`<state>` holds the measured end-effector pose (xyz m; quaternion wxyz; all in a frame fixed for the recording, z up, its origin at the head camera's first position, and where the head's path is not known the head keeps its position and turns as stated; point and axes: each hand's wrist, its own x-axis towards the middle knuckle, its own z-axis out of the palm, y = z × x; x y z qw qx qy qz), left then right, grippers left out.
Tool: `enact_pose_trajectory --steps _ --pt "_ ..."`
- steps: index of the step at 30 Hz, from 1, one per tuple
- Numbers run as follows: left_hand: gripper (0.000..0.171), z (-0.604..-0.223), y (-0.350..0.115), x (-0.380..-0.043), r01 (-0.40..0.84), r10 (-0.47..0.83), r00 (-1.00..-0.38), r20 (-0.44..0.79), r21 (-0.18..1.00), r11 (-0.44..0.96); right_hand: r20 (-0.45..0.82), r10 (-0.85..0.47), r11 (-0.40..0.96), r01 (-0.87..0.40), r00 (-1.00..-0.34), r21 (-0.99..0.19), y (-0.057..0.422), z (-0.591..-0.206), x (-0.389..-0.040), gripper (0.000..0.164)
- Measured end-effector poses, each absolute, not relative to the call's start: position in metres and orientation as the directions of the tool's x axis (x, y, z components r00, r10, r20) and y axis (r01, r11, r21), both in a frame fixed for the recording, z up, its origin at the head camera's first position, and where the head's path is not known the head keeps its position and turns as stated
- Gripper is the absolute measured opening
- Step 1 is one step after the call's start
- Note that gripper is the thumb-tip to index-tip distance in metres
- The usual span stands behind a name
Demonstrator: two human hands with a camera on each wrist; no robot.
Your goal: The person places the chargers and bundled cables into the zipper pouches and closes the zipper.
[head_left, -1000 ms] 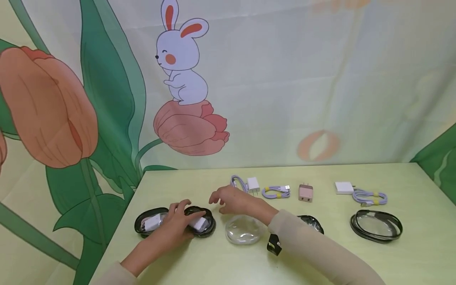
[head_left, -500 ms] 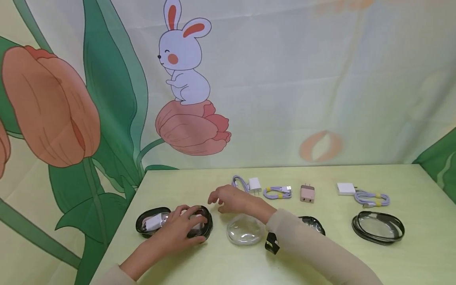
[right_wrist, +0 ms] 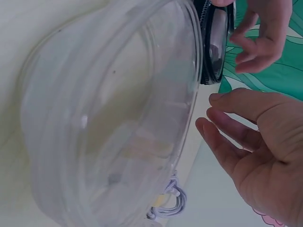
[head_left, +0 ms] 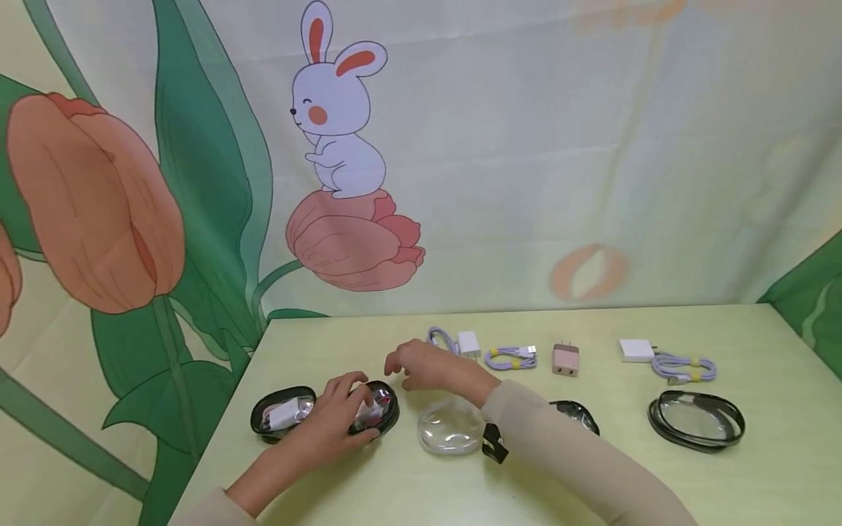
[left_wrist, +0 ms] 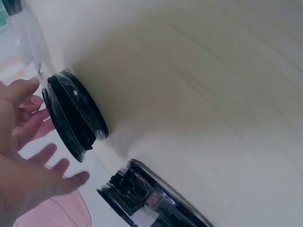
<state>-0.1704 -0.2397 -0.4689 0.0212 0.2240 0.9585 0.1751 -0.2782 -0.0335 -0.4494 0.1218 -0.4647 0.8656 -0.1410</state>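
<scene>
My left hand (head_left: 329,420) lies over the second small clear zip case (head_left: 384,410), which has a black rim. Its thumb points along the near edge, and its fingers are spread above the top; in the left wrist view the fingers (left_wrist: 71,183) stand apart from the case's rim. Contents show through that case's clear lid, partly hidden by fingers. Just left sits another black-rimmed case (head_left: 268,418) with a white charger in it. My right hand (head_left: 424,365) hovers behind a clear zip case (head_left: 450,431), fingers loosely bent, holding nothing.
Along the back lie a white charger (head_left: 468,343), a coiled lilac cable (head_left: 509,358), a pink charger (head_left: 566,359), another white charger (head_left: 636,351) and a lilac cable (head_left: 684,367). A black-rimmed case (head_left: 696,420) stands at right; another (head_left: 574,411) is partly behind the right sleeve.
My left hand has shifted its fingers on the second case, and the case's contents now look different through the lid, with red showing. The right hand stays nearly still.
</scene>
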Motion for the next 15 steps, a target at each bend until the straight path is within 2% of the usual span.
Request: enact_pose_trajectory --steps 4,6,11,15 --pt "0.062 -0.474 -0.234 -0.173 0.404 0.401 -0.914 0.069 0.259 0.877 -0.106 -0.827 0.551 -0.756 -0.553 -0.355 -0.034 -0.454 -0.281 0.031" --pt "0.065 -0.474 -0.232 -0.173 0.401 0.398 -0.915 0.064 0.248 0.882 -0.115 -0.824 0.554 -0.749 -0.554 -0.362 -0.036 -0.457 -0.282 0.031" --pt "0.052 -0.47 -0.23 -0.172 0.406 0.411 -0.91 0.046 0.284 0.868 -0.139 -0.826 0.557 -0.75 -0.547 -0.358 -0.042 -0.465 -0.282 0.031" --pt "0.045 -0.469 -0.234 -0.171 0.455 0.453 -0.887 0.085 0.326 0.829 -0.134 -0.839 0.537 -0.768 -0.527 -0.347 -0.047 -0.468 -0.281 0.019"
